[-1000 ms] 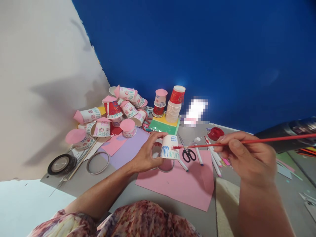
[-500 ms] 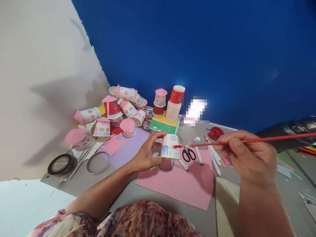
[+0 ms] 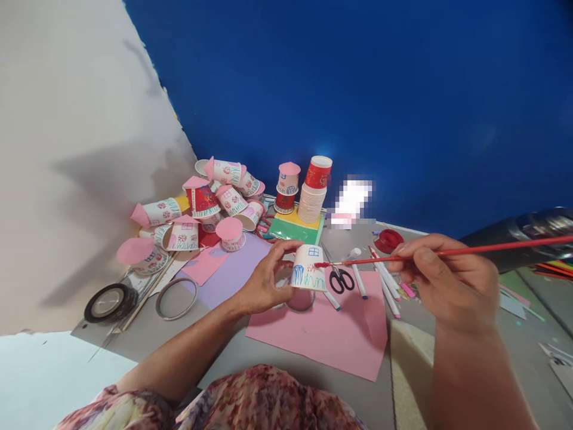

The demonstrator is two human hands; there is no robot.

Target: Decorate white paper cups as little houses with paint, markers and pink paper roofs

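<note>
My left hand (image 3: 267, 280) grips a white paper cup (image 3: 310, 276), turned upside down, by its left side. Drawn on the cup are a blue window, a blue door, green grass strokes and small red dabs. In my right hand (image 3: 452, 280) is a thin red paintbrush (image 3: 505, 246), pinched between thumb and fingers. Its red-coated tip is at the right part of the cup's side, among the dabs. Below the cup lies a pink paper sheet (image 3: 322, 334), and black-handled scissors (image 3: 342, 279) rest just right of it.
Decorated cups with pink paper roofs (image 3: 230, 230) crowd the back left. A stack of paper cups (image 3: 312, 203) stands at the back. Several markers (image 3: 389, 280) and a red paint container (image 3: 388, 240) lie right of centre. Tape rolls (image 3: 107, 302) sit at the left.
The brush tip has shifted very slightly on the cup, and the cup is turned a touch. Both hands keep their hold; the view has moved a little.
</note>
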